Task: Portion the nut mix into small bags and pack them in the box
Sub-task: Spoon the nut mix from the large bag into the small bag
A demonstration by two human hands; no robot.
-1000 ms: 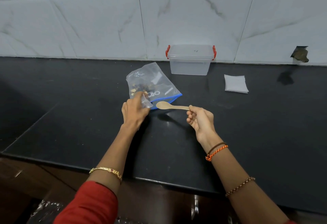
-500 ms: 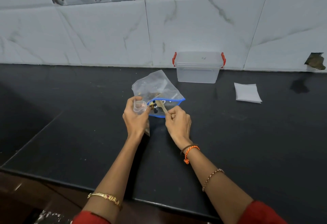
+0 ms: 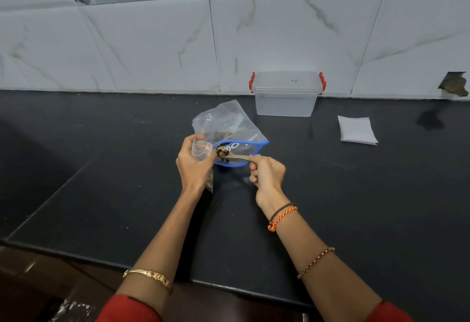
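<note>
A large clear zip bag with a blue-edged mouth lies on the black counter, holding the nut mix. My left hand grips a small clear bag, its mouth held open beside the big bag's mouth. My right hand pinches the handle of a wooden spoon. The spoon's bowl carries dark nuts and sits at the big bag's mouth, right next to the small bag's opening. A clear plastic box with red clips and its lid on stands by the wall.
A stack of white folded small bags lies to the right of the box. The tiled wall runs behind the counter, with a broken patch at far right. The counter's front edge runs under my forearms.
My right hand brought the spoon into the big bag's mouth and has drawn it back out loaded with nuts. My left hand has lifted the small bag with its mouth open.
</note>
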